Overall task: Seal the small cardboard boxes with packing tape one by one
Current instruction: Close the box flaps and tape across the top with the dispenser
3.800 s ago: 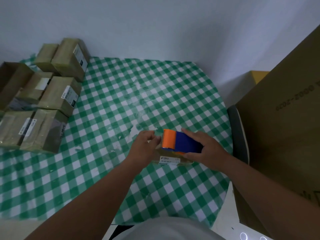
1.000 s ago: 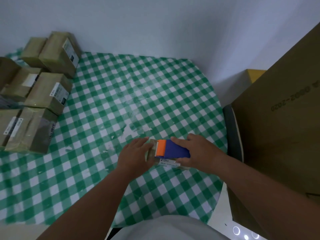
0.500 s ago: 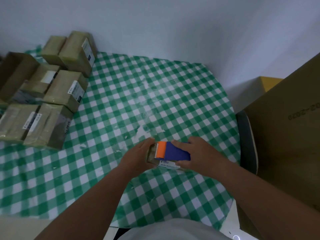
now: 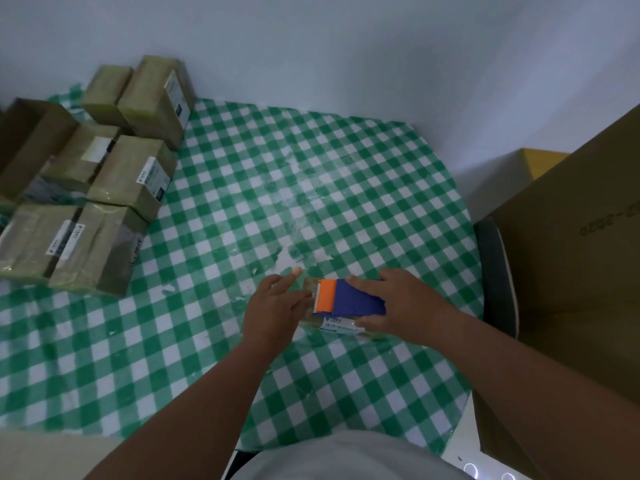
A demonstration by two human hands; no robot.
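Note:
A small cardboard box with a white label lies on the green checked table, near its front right. On top of it sits a blue tape dispenser with an orange cutter end. My right hand grips the dispenser from the right, thumb on the near side, fingers over the far side. My left hand rests at the box's left end with straight fingers, the forefinger raised and pointing away. Most of the box is hidden under the dispenser and hands.
Several taped small boxes are stacked at the table's left and back left, beside an open brown carton. A large cardboard carton stands close on the right, next to a dark chair edge. A wall runs behind.
My left hand has opened from holding the box's left end; its fingers now stretch out. The dispenser and right hand stay on the box. The camera view shifted slightly.

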